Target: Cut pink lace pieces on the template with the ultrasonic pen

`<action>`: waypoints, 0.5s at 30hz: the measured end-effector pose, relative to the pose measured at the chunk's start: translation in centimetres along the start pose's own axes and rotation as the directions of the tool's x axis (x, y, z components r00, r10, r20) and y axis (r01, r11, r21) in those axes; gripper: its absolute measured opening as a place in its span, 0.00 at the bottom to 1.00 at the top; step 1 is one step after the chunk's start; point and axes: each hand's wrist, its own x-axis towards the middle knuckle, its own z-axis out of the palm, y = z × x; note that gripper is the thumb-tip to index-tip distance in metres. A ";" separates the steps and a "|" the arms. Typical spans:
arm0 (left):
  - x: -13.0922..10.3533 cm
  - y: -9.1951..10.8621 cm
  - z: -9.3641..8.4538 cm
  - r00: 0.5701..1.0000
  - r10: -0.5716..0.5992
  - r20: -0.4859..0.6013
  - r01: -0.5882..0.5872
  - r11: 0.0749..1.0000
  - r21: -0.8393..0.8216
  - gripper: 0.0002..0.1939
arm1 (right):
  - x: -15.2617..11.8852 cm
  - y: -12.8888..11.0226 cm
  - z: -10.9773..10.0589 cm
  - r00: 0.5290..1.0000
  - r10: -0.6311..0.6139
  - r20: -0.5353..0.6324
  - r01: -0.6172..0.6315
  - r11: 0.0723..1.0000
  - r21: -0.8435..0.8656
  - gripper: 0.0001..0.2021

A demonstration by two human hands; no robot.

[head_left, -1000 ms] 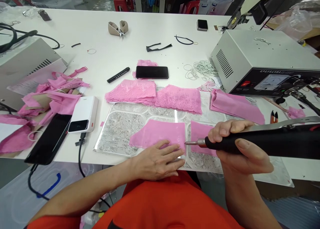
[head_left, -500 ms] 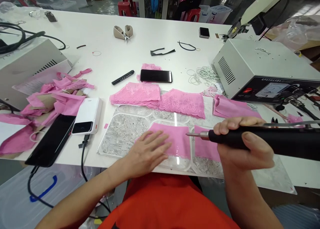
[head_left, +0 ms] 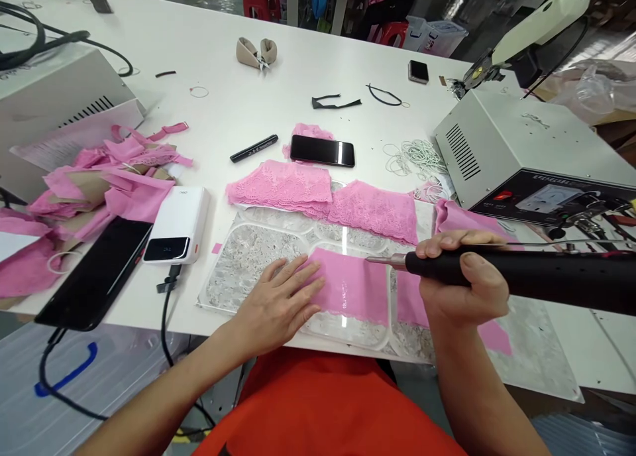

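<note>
My right hand (head_left: 464, 280) grips a thick black hand tool (head_left: 541, 280) with a pointed metal tip. The tip points left, at the upper edge of a pink fabric piece (head_left: 350, 284). That fabric shows through a clear plastic template (head_left: 322, 337) with rounded outlines, on a marbled grey board (head_left: 253, 264). My left hand (head_left: 278, 303) lies flat with fingers spread, over the left end of the fabric. Another pink piece (head_left: 411, 300) is partly hidden behind my right hand. Stacked pink lace pieces (head_left: 283, 184) lie along the board's far edge.
A grey control box (head_left: 536, 144) with a dial stands at right. A black phone (head_left: 322, 151) and a marker (head_left: 254, 148) sit beyond the lace. At left are a white power bank (head_left: 181, 224), a dark phone (head_left: 97, 270) and heaped pink garments (head_left: 114, 177).
The tool's tip has moved left along the fabric's upper edge. My left hand has slid a little left, uncovering more fabric. The whole view has shifted and tilted slightly.
</note>
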 end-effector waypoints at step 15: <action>-0.1 0.2 -0.1 1.000 -0.003 -0.001 0.003 1.000 -0.003 0.17 | 0.2 0.1 0.5 1.000 -0.004 0.011 0.004 1.000 -0.012 0.07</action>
